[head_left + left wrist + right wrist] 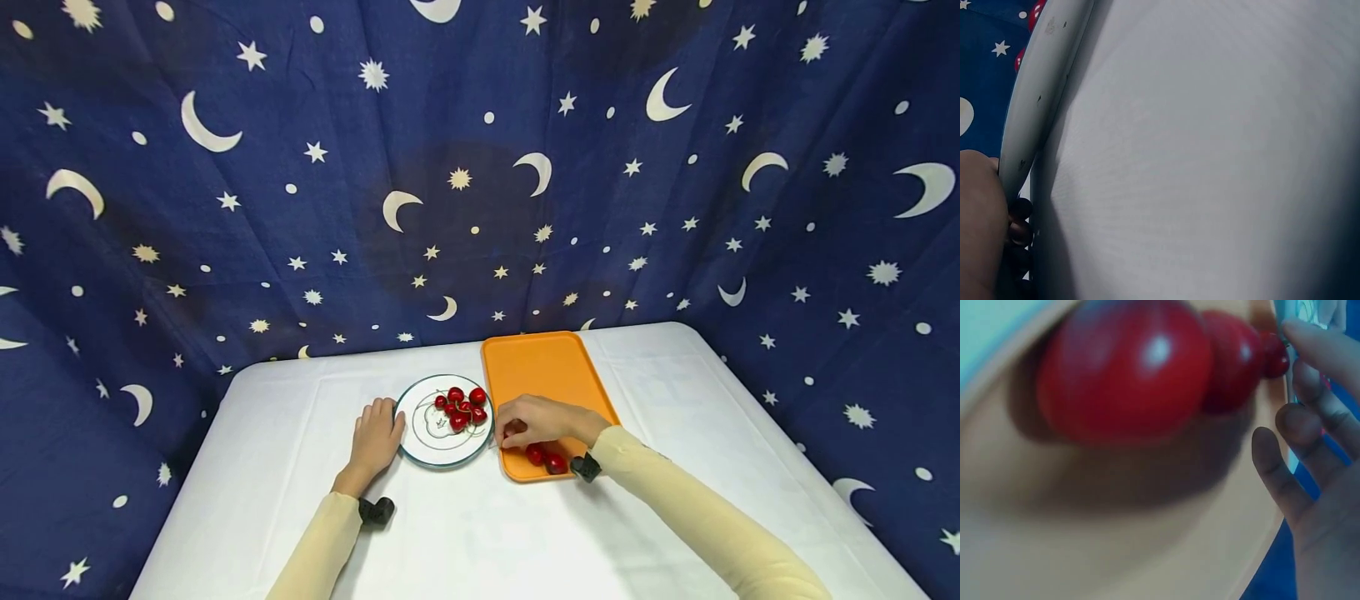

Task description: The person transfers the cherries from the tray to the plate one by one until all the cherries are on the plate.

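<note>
My left hand point(375, 440) holds the left rim of a white plate point(423, 450) with a dark green edge; in the left wrist view, fingertips point(1020, 231) show beneath the plate's side point(1038, 100). A cluster of red cherries point(459, 421) lies on the plate. My right hand point(542, 418) is over the near left corner of an orange tray point(540, 367), thumb and fingertips drawn in around a cherry point(1274, 356), partly hidden by the hand in the head view. Two more cherries point(553, 463) lie in the tray beside it.
The plate and tray stand side by side on a white-covered table point(465, 533). A dark blue curtain point(480, 208) with moons and stars hangs behind and around it. Black wrist cameras point(377, 512) are worn on both wrists.
</note>
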Action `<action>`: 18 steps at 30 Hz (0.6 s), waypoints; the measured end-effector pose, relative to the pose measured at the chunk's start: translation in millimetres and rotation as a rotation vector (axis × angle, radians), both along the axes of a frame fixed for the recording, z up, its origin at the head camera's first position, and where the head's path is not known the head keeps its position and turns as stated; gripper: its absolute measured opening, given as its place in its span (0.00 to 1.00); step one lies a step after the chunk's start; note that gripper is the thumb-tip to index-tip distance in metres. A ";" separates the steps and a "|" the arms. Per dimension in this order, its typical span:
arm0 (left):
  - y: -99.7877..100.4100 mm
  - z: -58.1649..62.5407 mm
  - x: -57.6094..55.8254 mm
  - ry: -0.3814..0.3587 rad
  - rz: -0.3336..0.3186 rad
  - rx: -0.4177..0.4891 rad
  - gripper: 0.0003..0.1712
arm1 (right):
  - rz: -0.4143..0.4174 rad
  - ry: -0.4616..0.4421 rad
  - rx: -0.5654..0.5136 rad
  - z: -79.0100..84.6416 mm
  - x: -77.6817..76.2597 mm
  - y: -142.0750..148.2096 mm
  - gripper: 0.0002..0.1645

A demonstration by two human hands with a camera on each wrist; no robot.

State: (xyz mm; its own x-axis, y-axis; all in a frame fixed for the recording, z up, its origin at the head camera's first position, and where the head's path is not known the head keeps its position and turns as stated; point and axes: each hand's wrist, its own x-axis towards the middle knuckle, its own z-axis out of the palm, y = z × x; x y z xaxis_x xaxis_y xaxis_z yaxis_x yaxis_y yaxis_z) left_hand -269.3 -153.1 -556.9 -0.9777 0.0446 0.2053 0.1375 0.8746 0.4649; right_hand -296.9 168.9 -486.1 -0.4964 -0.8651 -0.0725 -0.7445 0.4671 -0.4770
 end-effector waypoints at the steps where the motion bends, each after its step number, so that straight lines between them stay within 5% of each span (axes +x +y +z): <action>1: 0.0 0.1 -0.1 0.000 -0.002 -0.002 0.17 | -0.019 0.002 0.007 1.9 -1.3 0.9 0.04; 18: 0.0 -0.9 0.1 0.003 -0.012 -0.005 0.17 | -0.306 0.250 -0.102 13.1 -18.8 7.5 0.05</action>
